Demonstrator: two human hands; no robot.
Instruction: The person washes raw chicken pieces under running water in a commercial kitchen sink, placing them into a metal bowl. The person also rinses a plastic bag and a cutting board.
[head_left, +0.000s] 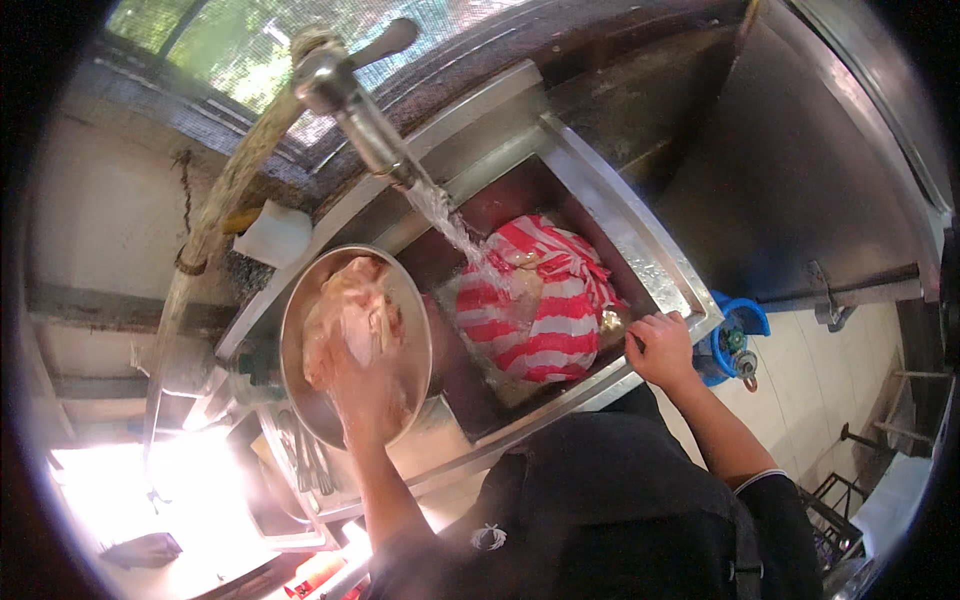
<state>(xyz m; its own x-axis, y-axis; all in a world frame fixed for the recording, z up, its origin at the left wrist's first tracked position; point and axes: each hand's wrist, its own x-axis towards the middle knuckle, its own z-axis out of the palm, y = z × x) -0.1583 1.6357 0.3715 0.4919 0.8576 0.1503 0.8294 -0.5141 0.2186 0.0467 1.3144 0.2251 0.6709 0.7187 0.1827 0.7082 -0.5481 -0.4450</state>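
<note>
My left hand (367, 390) reaches into a round metal bowl (294, 375) at the sink's left side, touching raw, skin-on poultry (360, 307); whether the fingers grip it is unclear. My right hand (661, 347) rests at the near right rim of the stainless-steel sink (600, 390), its fingers curled. Water (450, 225) runs from a metal faucet (367, 127) onto a knotted red-and-white striped plastic bag (555, 330) in the basin. Pale contents show at the bag's upper part.
A hose (217, 202) runs down at the left from the faucet. A white container (276, 234) stands behind the bowl. Wire whisks (311, 457) lie below the bowl at the left. A blue bucket or bin (716, 349) stands beyond the sink's right corner, near a metal panel (810, 172).
</note>
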